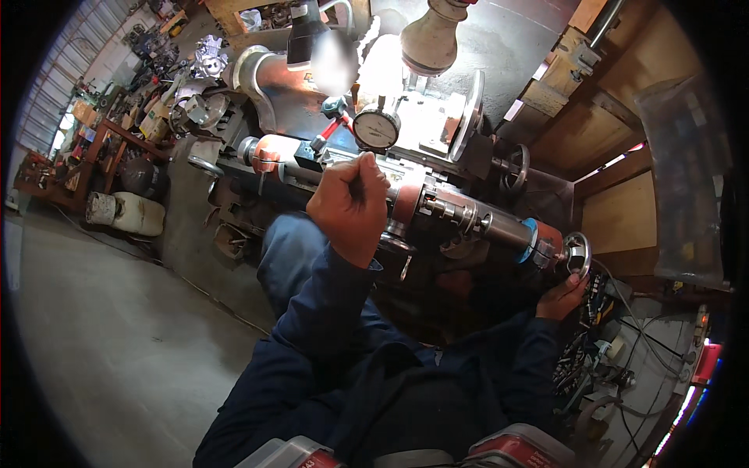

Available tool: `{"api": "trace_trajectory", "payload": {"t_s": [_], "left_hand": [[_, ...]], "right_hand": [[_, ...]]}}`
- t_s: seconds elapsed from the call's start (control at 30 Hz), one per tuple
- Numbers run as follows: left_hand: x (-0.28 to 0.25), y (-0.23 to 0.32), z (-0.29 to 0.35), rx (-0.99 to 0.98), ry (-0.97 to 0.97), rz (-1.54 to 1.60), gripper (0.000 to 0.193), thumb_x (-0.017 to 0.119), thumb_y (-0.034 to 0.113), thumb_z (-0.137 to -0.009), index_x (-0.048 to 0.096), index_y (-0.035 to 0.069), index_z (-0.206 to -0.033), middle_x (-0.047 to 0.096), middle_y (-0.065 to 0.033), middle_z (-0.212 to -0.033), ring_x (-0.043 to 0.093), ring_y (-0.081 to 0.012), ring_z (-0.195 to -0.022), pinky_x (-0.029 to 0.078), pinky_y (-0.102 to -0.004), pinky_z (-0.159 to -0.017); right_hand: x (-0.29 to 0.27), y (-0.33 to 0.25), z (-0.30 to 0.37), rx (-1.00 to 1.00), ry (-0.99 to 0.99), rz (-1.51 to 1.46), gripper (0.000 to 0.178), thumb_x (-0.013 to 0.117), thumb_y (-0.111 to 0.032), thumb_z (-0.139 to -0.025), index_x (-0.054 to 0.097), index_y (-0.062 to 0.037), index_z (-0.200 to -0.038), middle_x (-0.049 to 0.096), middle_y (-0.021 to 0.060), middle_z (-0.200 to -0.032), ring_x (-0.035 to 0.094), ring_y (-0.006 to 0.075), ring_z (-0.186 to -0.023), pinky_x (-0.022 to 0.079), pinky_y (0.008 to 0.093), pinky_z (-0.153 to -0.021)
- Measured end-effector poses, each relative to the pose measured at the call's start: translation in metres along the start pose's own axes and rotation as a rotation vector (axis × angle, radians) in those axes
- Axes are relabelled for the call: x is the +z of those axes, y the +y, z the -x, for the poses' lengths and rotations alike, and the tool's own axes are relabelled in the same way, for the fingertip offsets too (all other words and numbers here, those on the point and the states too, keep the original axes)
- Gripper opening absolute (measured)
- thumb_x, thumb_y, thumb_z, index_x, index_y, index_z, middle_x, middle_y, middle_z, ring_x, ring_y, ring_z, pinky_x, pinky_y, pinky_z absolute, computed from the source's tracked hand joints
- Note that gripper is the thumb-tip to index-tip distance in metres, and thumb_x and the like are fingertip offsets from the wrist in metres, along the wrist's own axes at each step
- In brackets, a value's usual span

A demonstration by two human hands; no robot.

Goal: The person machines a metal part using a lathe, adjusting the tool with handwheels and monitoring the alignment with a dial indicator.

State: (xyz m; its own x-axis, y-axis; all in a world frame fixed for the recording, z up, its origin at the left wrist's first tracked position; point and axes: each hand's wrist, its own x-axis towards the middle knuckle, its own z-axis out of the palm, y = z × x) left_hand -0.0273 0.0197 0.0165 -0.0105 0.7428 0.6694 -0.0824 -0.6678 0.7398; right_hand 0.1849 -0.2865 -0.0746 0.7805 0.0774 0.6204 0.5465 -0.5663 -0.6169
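Observation:
A dial gauge (376,129) with a round white face stands over the bed of a metalworking machine (406,199). A red and teal holder (334,125) sits beside it. Just below the gauge is my left hand (355,207), raised with its fingers curled and thumb closed in; anything inside the fingers is hidden. At the machine's right end, my right hand (562,298) grips the lower rim of a shiny metal handwheel (578,253). Between the two hands runs a bare steel spindle (507,231), ending in an orange and blue collar (544,243).
A bright work lamp (308,35) lights the machine from above. A second handwheel (513,169) sits at the back right. Metal parts crowd the left shelves (109,148). A dirty white cylinder (125,213) lies on the floor. Tools and cables (616,343) fill the right side.

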Motion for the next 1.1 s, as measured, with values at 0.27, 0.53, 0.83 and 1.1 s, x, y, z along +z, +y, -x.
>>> {"api": "trace_trajectory", "payload": {"t_s": [0.27, 0.53, 0.83, 1.1], "left_hand": [[0.001, 0.016, -0.006, 0.100, -0.112, -0.138, 0.011, 0.068, 0.007, -0.086, 0.060, 0.000, -0.082, 0.064, -0.0112, -0.069, 0.063, -0.0194, -0.056, 0.047, -0.0276, -0.053], [-0.014, 0.012, -0.032, 0.096, -0.519, 0.092, 0.005, 0.063, 0.000, -0.084, 0.062, -0.001, -0.088, 0.065, -0.0136, -0.070, 0.065, -0.0248, -0.059, 0.048, -0.0305, -0.055], [-0.024, 0.004, -0.032, -0.180, -0.582, 0.283, 0.010, 0.055, 0.002, -0.087, 0.062, -0.002, -0.082, 0.065, -0.0048, -0.070, 0.056, -0.0074, -0.058, 0.043, -0.0232, -0.052], [-0.018, -0.007, -0.031, 0.152, 0.198, 0.316, 0.018, 0.053, 0.014, -0.097, 0.059, -0.002, -0.093, 0.061, -0.0063, -0.068, 0.053, -0.0095, -0.056, 0.042, -0.0222, -0.053]], "right_hand": [[-0.001, -0.005, 0.000, 0.035, -0.033, -0.039, 0.052, 0.039, -0.042, -0.099, 0.054, 0.0070, -0.111, 0.061, 0.0245, -0.093, 0.061, 0.0385, -0.085, 0.047, 0.0416, -0.075], [-0.009, 0.006, -0.004, 0.016, -0.107, -0.036, 0.052, 0.039, -0.042, -0.099, 0.054, 0.0063, -0.110, 0.061, 0.0215, -0.098, 0.060, 0.0338, -0.092, 0.045, 0.0394, -0.081], [-0.030, 0.000, -0.073, -0.235, -0.352, -0.076, 0.037, 0.053, -0.028, -0.095, 0.057, 0.0002, -0.118, 0.057, 0.0147, -0.118, 0.056, 0.0282, -0.110, 0.043, 0.0370, -0.095], [-0.002, 0.088, -0.081, 0.172, -0.602, -0.364, 0.027, 0.062, -0.017, -0.089, 0.062, -0.0006, -0.110, 0.062, 0.0125, -0.105, 0.060, 0.0238, -0.101, 0.046, 0.0349, -0.087]]}}
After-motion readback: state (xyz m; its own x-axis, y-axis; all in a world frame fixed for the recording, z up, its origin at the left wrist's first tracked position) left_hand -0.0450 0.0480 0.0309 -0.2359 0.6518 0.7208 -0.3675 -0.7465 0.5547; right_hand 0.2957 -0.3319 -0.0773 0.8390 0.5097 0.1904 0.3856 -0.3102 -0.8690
